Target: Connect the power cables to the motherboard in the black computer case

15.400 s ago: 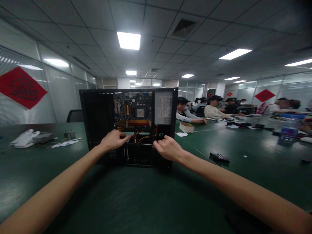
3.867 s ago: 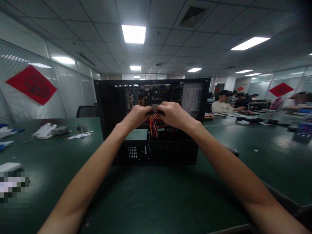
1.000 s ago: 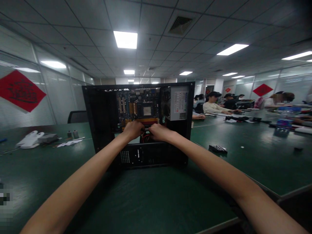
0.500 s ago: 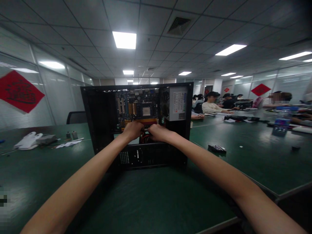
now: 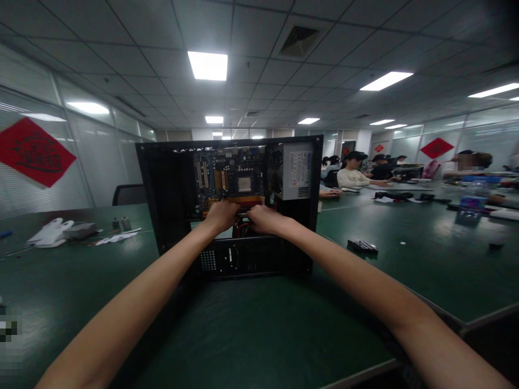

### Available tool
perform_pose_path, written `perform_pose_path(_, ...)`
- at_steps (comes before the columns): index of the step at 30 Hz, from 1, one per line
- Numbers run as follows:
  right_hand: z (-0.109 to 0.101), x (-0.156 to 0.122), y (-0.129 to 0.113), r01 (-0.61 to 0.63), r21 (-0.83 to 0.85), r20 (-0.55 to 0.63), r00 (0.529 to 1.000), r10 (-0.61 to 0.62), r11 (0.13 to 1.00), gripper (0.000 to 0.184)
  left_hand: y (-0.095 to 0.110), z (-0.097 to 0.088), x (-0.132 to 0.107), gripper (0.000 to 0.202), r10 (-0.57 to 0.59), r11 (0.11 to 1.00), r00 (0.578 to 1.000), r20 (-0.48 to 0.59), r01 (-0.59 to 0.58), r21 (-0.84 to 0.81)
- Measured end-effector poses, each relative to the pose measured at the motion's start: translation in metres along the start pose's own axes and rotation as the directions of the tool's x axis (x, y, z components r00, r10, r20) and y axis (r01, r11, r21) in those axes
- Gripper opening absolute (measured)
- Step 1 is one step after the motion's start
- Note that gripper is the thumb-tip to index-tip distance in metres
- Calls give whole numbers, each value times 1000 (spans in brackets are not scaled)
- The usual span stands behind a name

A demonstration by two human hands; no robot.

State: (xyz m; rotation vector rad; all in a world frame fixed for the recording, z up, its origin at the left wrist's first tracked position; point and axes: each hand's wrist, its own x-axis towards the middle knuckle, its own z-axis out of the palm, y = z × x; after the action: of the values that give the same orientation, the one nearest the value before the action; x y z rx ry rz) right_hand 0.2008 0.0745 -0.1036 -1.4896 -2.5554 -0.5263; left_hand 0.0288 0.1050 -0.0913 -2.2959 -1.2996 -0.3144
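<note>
An opened black computer case (image 5: 172, 202) stands on the table, its inside facing me. In it are a motherboard (image 5: 227, 166) with a square silver processor area and, at upper right, a grey power supply (image 5: 297, 172). My left hand (image 5: 221, 215) and my right hand (image 5: 265, 219) meet near the board's lower edge, just below the orange and red memory slots (image 5: 250, 200). Both hands are closed with bent fingers, knuckles towards me. Whatever lies between their fingertips is hidden or too small to name. Dark and reddish cables (image 5: 242, 229) hang between and below them.
A small black part (image 5: 362, 247) lies on the green table (image 5: 259, 329) right of the case. To the left are a white plastic bag (image 5: 49, 232), a grey box (image 5: 81, 231) and papers (image 5: 117, 237). A water bottle (image 5: 473, 197) and seated people (image 5: 352, 175) are farther right.
The whole view has shifted slightly, with the surroundings a little farther right. Both hands keep their place and closed grip at the board's lower edge.
</note>
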Motion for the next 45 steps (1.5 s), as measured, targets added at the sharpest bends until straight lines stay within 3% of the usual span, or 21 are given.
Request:
perform_pose_path(16, 2, 12, 5, 86, 8, -149, 985, -84, 996, 22, 3, 1, 2, 31, 23, 1000, 1000, -13, -23, 21)
perform_pose_path(20, 6, 18, 9, 82, 30, -150, 986, -76, 996, 22, 3, 0, 0, 30, 10, 1000, 1000, 11, -11, 9)
perform_pose_path(28, 9, 23, 8, 106, -104, -113, 987, -117, 989, 28, -1, 2, -1, 29, 21, 1000, 1000, -14, -21, 3)
perform_pose_path(36, 11, 23, 11, 20, -10, -119, 993, -21, 1000, 25, 2, 2, -2, 29, -1, 1000, 1000, 30, 1, 9)
perform_pose_path(45, 8, 19, 7, -53, -22, -110, 993, 51, 998, 26, 0, 5, 0, 30, -13, 1000, 1000, 27, 13, -25)
